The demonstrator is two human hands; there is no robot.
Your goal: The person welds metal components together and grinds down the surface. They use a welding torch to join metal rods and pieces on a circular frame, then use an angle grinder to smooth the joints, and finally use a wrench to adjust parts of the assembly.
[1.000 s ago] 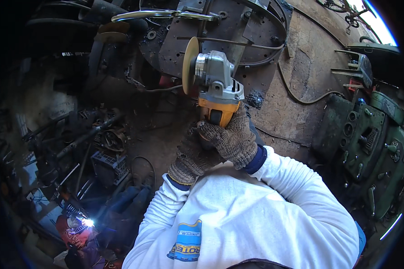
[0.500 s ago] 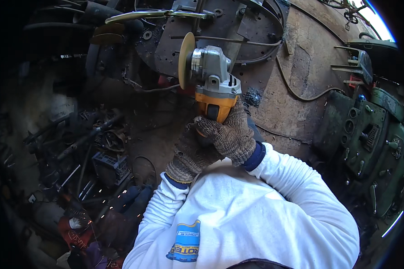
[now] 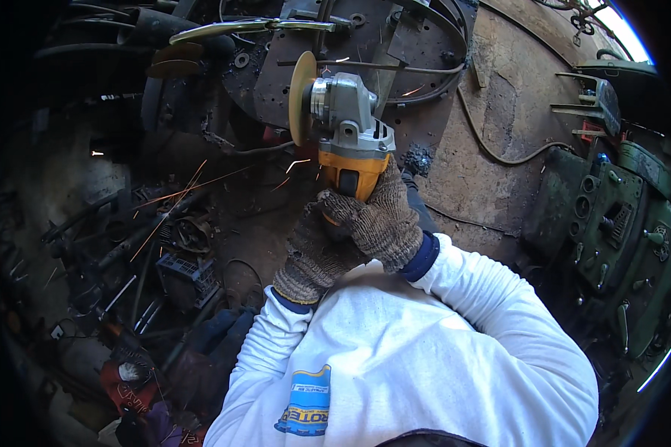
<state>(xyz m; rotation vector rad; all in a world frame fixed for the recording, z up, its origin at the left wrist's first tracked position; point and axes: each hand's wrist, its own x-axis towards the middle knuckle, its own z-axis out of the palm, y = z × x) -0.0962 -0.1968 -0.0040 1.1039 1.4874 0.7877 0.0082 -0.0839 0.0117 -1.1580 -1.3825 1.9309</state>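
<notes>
Both my gloved hands are closed around the yellow body of an angle grinder (image 3: pixel 356 162), held upright in front of my chest. My right hand (image 3: pixel 390 223) wraps the body just below the grey gear head. Lower and to the left, my left hand (image 3: pixel 314 257) grips the rear part, its fingers partly hidden. A tan disc (image 3: pixel 300 97) sits on the grinder's left side, its face turned left. It overlaps the view of a dark metal work table (image 3: pixel 276 83), and I cannot tell whether it touches anything there. Orange sparks (image 3: pixel 173 208) streak left of the grinder.
A shiny curved-handled tool (image 3: pixel 231 30), a bent metal hoop (image 3: pixel 455 82) and a washer (image 3: pixel 241 59) lie on the table. A cable (image 3: pixel 492 155) crosses the floor at right. A green machine with levers (image 3: pixel 604 223) stands far right. Scrap metal and a slatted box (image 3: pixel 188 277) crowd the left.
The grinder and my hands have shifted slightly left. Bright sparks now show around the grinder and to its left; earlier they were small and low at the left.
</notes>
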